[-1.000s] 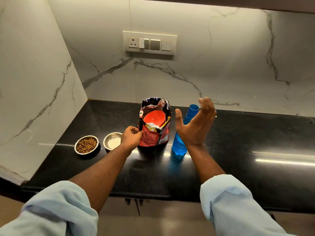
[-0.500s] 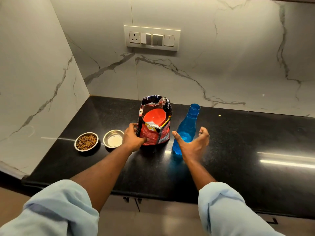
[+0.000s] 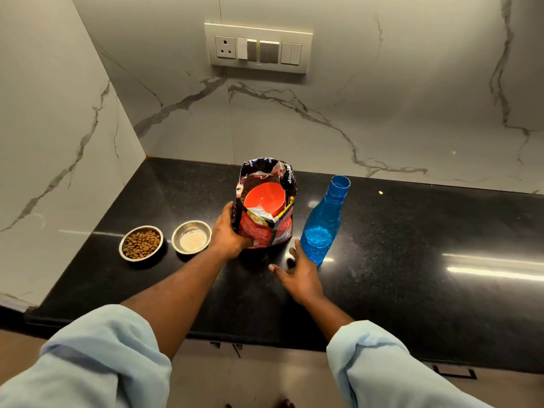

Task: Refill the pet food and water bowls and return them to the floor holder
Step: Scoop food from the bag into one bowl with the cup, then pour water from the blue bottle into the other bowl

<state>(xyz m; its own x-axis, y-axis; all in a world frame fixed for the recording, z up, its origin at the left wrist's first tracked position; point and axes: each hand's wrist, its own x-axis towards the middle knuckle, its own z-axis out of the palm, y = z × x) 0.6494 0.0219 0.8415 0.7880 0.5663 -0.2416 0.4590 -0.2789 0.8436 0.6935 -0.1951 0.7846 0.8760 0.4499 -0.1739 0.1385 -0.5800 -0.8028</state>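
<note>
Gripping the left side of the open food bag (image 3: 266,228), the left hand (image 3: 228,235) wraps it low near the base. Bag stands upright mid-counter, toward the back wall, red scoop (image 3: 265,200) sitting inside on the kibble. Right hand (image 3: 298,276) hovers just above the black counter (image 3: 412,290), fingers spread, holding nothing, just beside the blue bottle (image 3: 323,223) base; contact unclear. Bottle upright, uncapped, right of the bag. Two steel bowls toward the counter's left end by the corner: food bowl (image 3: 141,243) filled with kibble, water bowl (image 3: 192,237) between it and the bag, contents hard to read. Switch panel (image 3: 258,48) on the back wall.
</note>
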